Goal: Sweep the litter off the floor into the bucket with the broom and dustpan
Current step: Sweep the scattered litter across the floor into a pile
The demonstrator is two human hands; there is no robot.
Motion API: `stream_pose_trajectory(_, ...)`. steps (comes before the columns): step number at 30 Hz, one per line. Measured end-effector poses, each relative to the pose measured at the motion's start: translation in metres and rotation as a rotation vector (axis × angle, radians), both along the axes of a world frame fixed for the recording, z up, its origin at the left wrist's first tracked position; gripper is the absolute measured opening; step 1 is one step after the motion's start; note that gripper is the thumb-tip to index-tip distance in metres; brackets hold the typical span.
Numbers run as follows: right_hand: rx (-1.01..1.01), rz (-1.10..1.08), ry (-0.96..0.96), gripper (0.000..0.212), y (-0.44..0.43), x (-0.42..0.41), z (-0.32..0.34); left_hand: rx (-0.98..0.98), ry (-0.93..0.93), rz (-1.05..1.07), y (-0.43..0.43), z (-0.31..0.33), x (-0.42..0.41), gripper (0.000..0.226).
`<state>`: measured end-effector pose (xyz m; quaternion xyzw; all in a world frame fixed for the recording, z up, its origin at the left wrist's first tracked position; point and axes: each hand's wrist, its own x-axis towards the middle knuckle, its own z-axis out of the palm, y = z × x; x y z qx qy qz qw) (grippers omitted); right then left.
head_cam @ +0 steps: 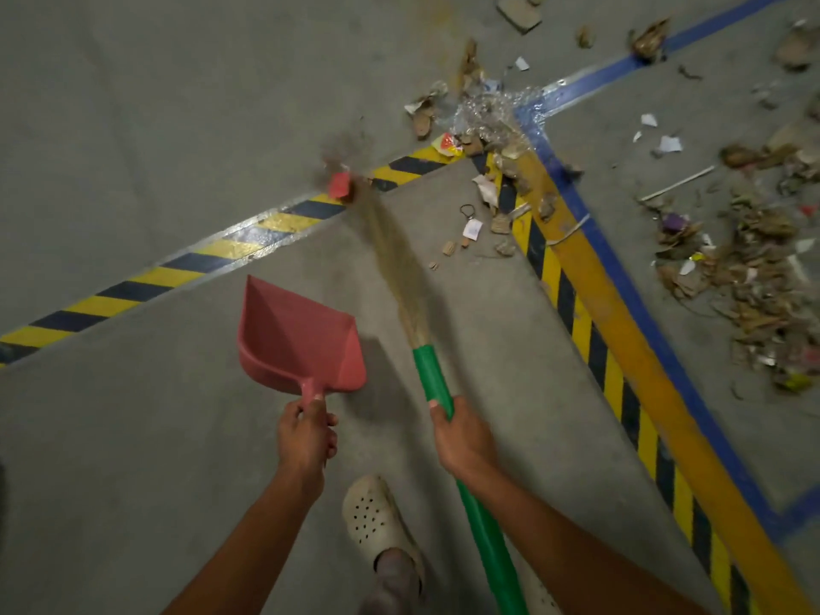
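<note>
The left hand [306,437] is curling its fingers round the red dustpan's [297,335] handle while the right hand [461,441] is gripping the green broom [426,366], whose blurred bristles are reaching a red scrap [341,184] on the striped tape [177,270], near the litter [483,139] lying at the tape corner.

Striped hazard tape [177,270], blue line [621,268], pale clog [372,517]

Pink dustpan [301,335]; green broom handle [432,375]; yellow-black striped floor tape [177,273].
</note>
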<state>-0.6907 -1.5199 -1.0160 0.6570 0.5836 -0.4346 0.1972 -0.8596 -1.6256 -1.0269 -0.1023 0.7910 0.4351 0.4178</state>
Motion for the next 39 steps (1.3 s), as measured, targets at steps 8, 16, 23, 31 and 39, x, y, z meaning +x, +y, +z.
stream_pose_trajectory(8,-0.132,-0.119,-0.147,0.055,0.034,0.039,-0.070,-0.033,0.037,-0.109,0.013,-0.019,-0.008,0.030)
stream_pose_trajectory(16,0.042,-0.648,-0.092,0.055,0.110,0.106,-0.069,-0.021,0.019,-0.179,0.028,-0.034,0.008,0.025)
stream_pose_trajectory(23,0.117,-0.722,0.017,0.046,0.098,0.090,-0.010,0.004,0.005,-0.143,0.047,-0.010,0.013,0.029)
stream_pose_trajectory(31,-0.006,-0.511,0.164,0.036,0.050,-0.018,0.041,0.073,0.005,-0.039,0.058,0.040,-0.042,0.023)
stream_pose_trajectory(39,-0.222,-0.243,0.469,0.015,0.049,-0.142,0.076,0.044,0.083,0.156,0.017,0.055,-0.140,0.027)
